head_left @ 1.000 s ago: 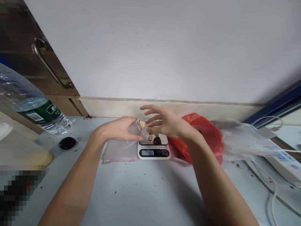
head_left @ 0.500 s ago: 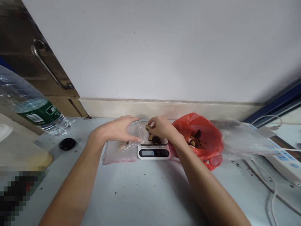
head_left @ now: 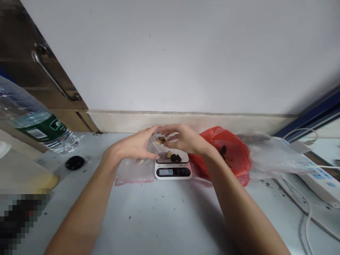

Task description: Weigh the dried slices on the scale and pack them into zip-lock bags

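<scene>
Pale blue-grey, the surface spreads beneath everything, with a red plastic bag gaping open on its right side. Next come the hands: the left hand has its grip spread, thumb well apart from fingers, a clear bag between them; the right hand curls at that bag's mouth. Below lies a flat clear bag, touching or just beside a white scale. Smallest are dark pieces and a pale wedge on the scale, and a slice by the right fingertips; whether that grip pinches it, I cannot tell.
</scene>
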### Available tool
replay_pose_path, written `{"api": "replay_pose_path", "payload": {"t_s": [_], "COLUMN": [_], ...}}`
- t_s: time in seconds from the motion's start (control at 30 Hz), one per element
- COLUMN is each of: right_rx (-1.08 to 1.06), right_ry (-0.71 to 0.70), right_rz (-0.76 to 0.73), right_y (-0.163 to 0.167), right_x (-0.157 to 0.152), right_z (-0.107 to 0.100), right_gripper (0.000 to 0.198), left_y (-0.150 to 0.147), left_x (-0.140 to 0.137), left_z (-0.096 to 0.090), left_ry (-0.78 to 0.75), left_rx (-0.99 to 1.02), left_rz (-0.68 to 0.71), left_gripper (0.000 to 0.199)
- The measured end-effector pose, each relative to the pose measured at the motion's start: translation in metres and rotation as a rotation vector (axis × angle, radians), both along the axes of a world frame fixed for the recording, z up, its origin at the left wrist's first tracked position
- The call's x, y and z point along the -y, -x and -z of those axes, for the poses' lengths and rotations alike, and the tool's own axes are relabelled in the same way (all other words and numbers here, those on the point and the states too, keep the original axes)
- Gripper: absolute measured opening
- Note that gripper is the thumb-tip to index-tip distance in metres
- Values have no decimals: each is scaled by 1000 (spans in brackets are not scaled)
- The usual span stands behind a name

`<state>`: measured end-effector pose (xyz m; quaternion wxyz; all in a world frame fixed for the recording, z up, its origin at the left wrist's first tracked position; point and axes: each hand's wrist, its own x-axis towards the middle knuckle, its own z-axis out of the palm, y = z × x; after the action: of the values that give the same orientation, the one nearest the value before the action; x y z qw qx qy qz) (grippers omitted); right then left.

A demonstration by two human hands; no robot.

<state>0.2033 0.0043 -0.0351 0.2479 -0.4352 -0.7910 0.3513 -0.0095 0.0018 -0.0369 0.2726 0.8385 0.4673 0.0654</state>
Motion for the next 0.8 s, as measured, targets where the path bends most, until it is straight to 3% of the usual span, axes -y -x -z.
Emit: {"api": "replay_pose_path", "payload": {"t_s": [0.1, 0.2, 0.3, 0.37, 0.57, 0.8], "right_rx": [-43, 247, 531, 596, 558, 366], "right_ry": [-11, 85, 253, 319, 333, 233], "right_rz": [103, 276, 257, 207, 193, 228], "right_y": [-3, -9, -8, -3, 4, -5], "right_x": [7, 12, 16, 16, 5, -2], "right_z": [-10, -17, -17, -15, -1, -3], "right_gripper": [37, 34, 57, 57, 29, 21], "left_y": [1, 3, 4, 3, 1, -3], "left_x": [0, -1, -2, -2, 1, 1], "left_z": [-3, -3, -1, 0, 1, 2], "left_ry": [-3, -1, 29, 46, 44, 36], "left_rx": [42, -11, -40, -54, -96, -88], "left_rz": [-20, -35, -26, -17, 18, 23], "left_gripper": [103, 110, 110, 110, 104, 104]}}
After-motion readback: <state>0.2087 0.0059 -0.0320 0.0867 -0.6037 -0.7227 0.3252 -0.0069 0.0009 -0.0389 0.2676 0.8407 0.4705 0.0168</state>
